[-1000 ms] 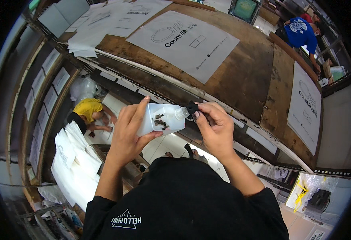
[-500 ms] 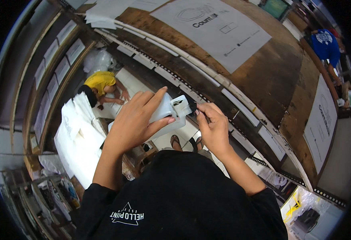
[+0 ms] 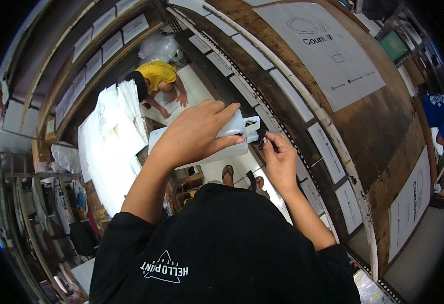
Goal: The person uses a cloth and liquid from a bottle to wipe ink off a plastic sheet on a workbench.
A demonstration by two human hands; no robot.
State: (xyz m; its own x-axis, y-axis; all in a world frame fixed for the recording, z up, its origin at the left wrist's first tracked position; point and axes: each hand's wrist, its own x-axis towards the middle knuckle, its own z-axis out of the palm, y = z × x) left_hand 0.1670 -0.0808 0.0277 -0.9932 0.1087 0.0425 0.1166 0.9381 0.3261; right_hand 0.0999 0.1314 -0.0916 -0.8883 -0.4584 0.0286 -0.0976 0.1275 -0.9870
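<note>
Head view: left grip (image 3: 197, 127) is wrapped around the body of a translucent bottle (image 3: 234, 125), thumb near the neck end. Right grip (image 3: 281, 164) is narrow, fingertips pinching a black cap (image 3: 262, 134) at the bottle neck (image 3: 253, 137). Can't tell if the cap is seated or just held against the mouth. Bottle is in the air ahead of my black shirt (image 3: 222, 243), not on the counter (image 3: 384, 121).

Key relation: bottle's long axis runs roughly left to right, neck toward my right grip. Cap sits off that end; right grip is nearer to it.

Edges: counter's long near edge slants down past my right grip on its outer side, white sheets (image 3: 327, 147) racked under it. Paper stack (image 3: 111, 147) is left of the bottle. Open room is mostly below, over the tiled floor (image 3: 242, 164); co-worker in yellow (image 3: 157, 75) crouches beyond the bottle.
</note>
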